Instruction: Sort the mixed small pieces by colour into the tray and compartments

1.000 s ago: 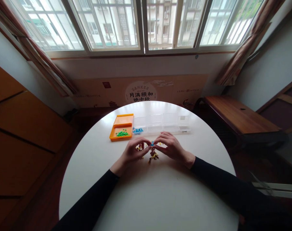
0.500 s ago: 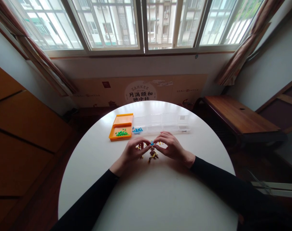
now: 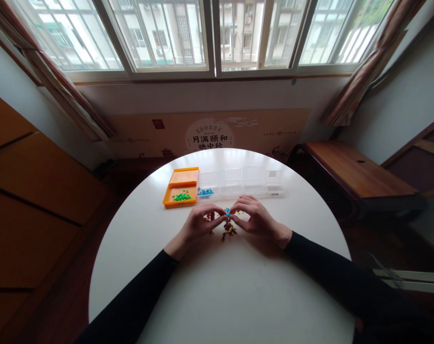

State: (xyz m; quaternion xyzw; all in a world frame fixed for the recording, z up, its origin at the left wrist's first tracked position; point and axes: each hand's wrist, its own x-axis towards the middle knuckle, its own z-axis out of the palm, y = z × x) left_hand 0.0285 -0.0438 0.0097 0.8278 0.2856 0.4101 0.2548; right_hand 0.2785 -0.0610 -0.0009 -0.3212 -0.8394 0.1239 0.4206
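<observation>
Both my hands meet over the white table, pinching a small blue piece (image 3: 227,211) that looks like a tiny building block or several joined together. My left hand (image 3: 197,224) grips it from the left between thumb and fingertips. From the other side my right hand (image 3: 255,217) holds it the same way. Fingers cover part of the piece, so its exact shape is unclear. Just below the fingertips lies a loose pile of tiny brown and yellow pieces (image 3: 229,230). More small pieces show behind my left fingers.
Beyond my hands, an orange tray (image 3: 165,202) holds green pieces (image 3: 182,196). A clear compartment box (image 3: 243,194) adjoins it, with blue pieces (image 3: 205,191) in its left compartment. The round white table (image 3: 238,291) has a wooden bench (image 3: 360,169) to its right.
The hands keep their pinch on the blue piece, which seems slightly turned or raised, showing more blue above the fingertips. The view has shifted slightly.
</observation>
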